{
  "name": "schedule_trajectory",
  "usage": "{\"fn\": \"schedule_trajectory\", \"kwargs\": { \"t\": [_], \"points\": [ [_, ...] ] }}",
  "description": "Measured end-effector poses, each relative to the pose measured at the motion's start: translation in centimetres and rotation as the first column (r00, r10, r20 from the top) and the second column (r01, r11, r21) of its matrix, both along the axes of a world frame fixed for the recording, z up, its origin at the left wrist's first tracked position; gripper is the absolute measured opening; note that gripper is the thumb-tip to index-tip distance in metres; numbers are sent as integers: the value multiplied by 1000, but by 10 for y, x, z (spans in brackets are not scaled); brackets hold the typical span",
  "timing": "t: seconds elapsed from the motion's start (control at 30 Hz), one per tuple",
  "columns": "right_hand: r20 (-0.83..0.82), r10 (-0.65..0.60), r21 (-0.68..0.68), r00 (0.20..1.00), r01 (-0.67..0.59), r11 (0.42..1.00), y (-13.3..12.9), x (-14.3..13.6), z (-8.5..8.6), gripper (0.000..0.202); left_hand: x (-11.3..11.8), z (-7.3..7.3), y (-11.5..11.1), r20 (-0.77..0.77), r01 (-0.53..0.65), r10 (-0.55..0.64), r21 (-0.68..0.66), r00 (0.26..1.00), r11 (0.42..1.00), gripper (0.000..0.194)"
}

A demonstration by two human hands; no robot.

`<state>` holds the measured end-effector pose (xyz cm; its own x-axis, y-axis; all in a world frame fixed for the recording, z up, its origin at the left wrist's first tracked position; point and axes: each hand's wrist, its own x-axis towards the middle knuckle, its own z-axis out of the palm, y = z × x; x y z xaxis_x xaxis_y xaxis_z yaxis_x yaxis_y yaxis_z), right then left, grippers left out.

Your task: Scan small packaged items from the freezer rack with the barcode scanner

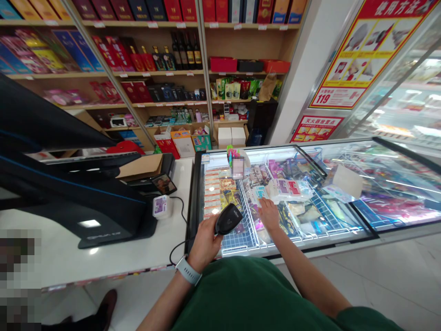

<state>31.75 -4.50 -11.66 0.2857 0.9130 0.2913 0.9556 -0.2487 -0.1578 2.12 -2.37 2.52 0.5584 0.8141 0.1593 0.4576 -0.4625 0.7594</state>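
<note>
My left hand [206, 239] is wrapped around a black barcode scanner [228, 219], held above the left end of the glass-topped freezer [263, 248]. Farther right, my right hand [269, 214] has its fingers on the near edge of a small white pack with a light blue label [261, 191]. Beside that pack lie more white packs with purple and red labels [289, 188], grouped on the freezer top. A similar white tub with a purple label [161, 207] sits on the counter to the left.
The white counter [113, 248] carries a black register terminal [113, 211] and an open cardboard box [141, 166]. A white box [342, 183] and a small stand with bright decorations [237, 168] rest on the freezer. Behind are stocked shelves [155, 73]. Another person's shoe [109, 303] shows lower left.
</note>
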Motion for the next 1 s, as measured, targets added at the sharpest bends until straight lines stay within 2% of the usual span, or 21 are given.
{"fn": "schedule_trajectory", "kwargs": {
  "t": [0.2, 0.37, 0.47, 0.57, 0.67, 0.73, 0.83, 0.9, 1.0],
  "points": [
    [-14, 8, 37, 1000, -7, 999, -2, 1, 4, 38, -1, -4, 0, -9, 9, -10, -7, 1000, 1000, 54],
    [-2, -53, 116, 999, 53, 992, -4, -1, 17, 36, 0, -5, 0, -6, -4, 4, 3, 1000, 1000, 54],
    [-10, -95, 89, 995, 96, 991, -5, -2, 26, 37, 1, -3, 0, -12, 0, 0, -6, 1000, 1000, 53],
    [-79, -140, 59, 987, 145, 988, -3, -3, 31, 39, 1, -2, 1, -20, 9, -9, -16, 1000, 1000, 52],
    [-215, -201, 62, 956, 219, 974, -2, -4, 34, 40, 1, -4, 2, -12, 17, -17, -17, 1000, 1000, 52],
    [-381, -224, 95, 897, 279, 956, 0, -5, 35, 42, 1, -5, 2, -11, 18, -18, -17, 1000, 1000, 53],
    [-678, -185, 159, 712, 388, 908, 3, -3, 36, 46, 0, -9, 3, -16, 18, -18, -19, 1000, 1000, 52],
    [-784, -147, 168, 603, 434, 885, 6, -2, 35, 50, 0, -12, 4, -19, 24, -24, -20, 1000, 1000, 51],
    [-854, -107, 159, 509, 452, 878, 9, -1, 34, 53, -1, -13, 4, -28, 28, -29, -21, 999, 999, 52]
  ]
}}
